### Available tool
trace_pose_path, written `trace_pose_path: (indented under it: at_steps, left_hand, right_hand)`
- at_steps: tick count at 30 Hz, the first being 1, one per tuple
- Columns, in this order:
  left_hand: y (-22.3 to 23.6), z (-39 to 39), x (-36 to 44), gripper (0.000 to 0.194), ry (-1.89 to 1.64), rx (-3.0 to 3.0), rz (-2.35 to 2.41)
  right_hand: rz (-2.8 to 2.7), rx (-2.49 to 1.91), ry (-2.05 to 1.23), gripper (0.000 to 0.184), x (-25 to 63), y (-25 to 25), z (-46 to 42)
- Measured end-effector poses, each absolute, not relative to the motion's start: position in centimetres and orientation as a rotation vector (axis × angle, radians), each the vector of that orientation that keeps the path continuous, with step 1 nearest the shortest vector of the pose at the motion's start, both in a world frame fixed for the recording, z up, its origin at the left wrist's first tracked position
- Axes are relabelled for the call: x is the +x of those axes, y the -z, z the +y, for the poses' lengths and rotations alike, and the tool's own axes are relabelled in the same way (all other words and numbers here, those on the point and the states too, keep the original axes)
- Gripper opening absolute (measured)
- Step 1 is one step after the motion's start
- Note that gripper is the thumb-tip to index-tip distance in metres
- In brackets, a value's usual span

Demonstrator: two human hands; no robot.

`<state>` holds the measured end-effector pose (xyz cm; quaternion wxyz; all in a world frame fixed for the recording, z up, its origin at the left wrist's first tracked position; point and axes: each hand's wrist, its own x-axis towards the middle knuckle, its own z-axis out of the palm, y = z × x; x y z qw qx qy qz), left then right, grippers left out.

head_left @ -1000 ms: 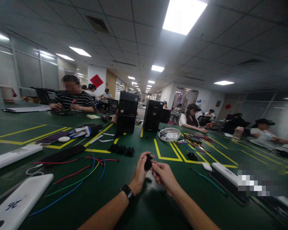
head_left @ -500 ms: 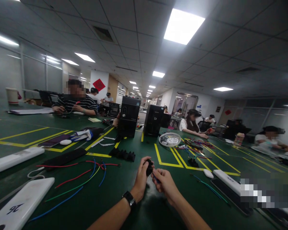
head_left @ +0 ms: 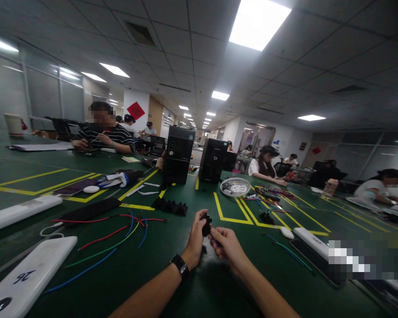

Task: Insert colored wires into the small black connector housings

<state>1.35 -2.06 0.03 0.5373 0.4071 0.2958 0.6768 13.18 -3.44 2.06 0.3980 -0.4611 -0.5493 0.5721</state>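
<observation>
My left hand (head_left: 196, 238), with a black watch on its wrist, is closed around a small black plastic part (head_left: 206, 224) held up above the green table (head_left: 192, 287). My right hand (head_left: 228, 245) is curled into a pinch right beside that part, fingers touching it, with a bit of blue wire (head_left: 215, 242) showing under the fingers. Both hands meet at the middle of the view, a little above the table top.
Loose red, green and blue wires (head_left: 112, 240) lie to the left, with white flat boxes (head_left: 26, 276) and a black bar (head_left: 89, 210). A row of black parts (head_left: 170, 206), two black computer towers (head_left: 177, 154), a white fan grille (head_left: 235, 187) and other seated people lie beyond.
The hands stay together on the black part, shifting only slightly. The camera view has wobbled up and down.
</observation>
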Motion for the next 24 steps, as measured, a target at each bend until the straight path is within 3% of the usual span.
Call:
trace_pose_path:
  at_steps: [15,24]
  left_hand:
    - [-1.1,-2.6,0.2,0.018,-1.521,1.513,0.795]
    - [-0.9,-2.5,0.7,0.021,-1.475,1.704,0.902]
  right_hand:
    - [-1.434,-1.155,-1.634,0.04,14.0,-1.8,-3.1]
    - [-1.451,-1.128,-1.653,0.039,14.5,-2.7,-3.4]
